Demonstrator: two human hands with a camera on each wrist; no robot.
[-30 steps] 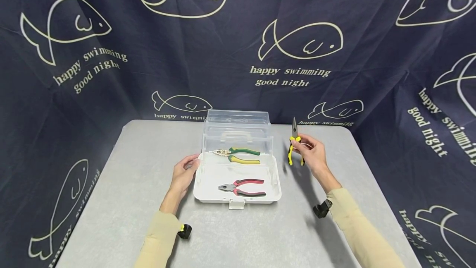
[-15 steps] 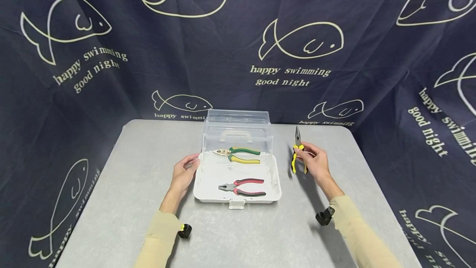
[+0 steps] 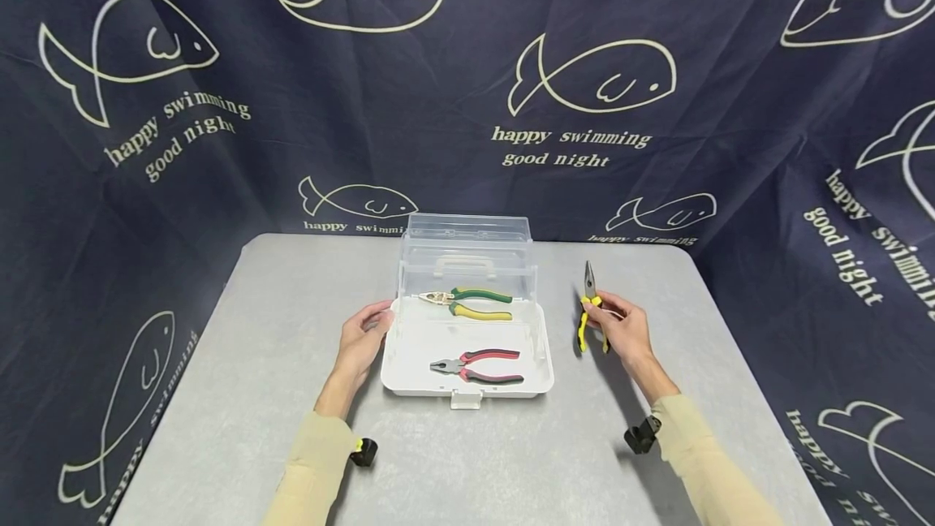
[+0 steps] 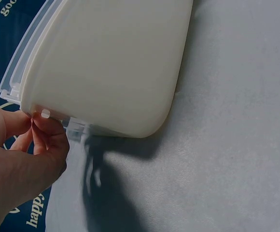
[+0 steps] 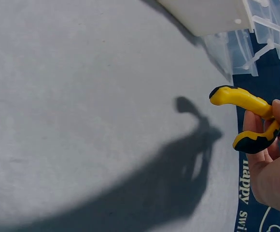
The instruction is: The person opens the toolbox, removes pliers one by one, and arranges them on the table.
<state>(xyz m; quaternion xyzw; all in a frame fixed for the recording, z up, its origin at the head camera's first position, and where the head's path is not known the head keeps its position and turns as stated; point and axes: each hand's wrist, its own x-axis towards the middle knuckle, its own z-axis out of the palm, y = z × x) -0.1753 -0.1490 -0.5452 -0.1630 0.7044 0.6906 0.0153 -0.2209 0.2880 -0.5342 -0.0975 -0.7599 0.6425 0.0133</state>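
Note:
My right hand (image 3: 623, 329) pinches yellow-and-black needle-nose pliers (image 3: 590, 299) near their pivot, to the right of the toolbox. Their jaws point away from me, and in the right wrist view the handles (image 5: 244, 100) stand apart above the table. On the other side, my left hand (image 3: 359, 345) holds the rim of the white toolbox (image 3: 394, 380) at its left back corner, thumb and finger together at the edge. Inside the box lie pliers with red and black handles (image 3: 475, 366) in front. Pliers with green and yellow handles (image 3: 467, 303) lie behind them.
The toolbox's clear lid (image 3: 467, 227) stands raised at the back, with trays and a pale handle (image 3: 464, 266). A white latch (image 3: 466, 401) juts from the front. The grey table (image 3: 307, 282) ends at a dark fish-print cloth (image 3: 438, 104).
My right hand has come slightly toward me and to the right, lowering with the needle-nose pliers. The left hand keeps its place at the toolbox, and the other pliers stay put.

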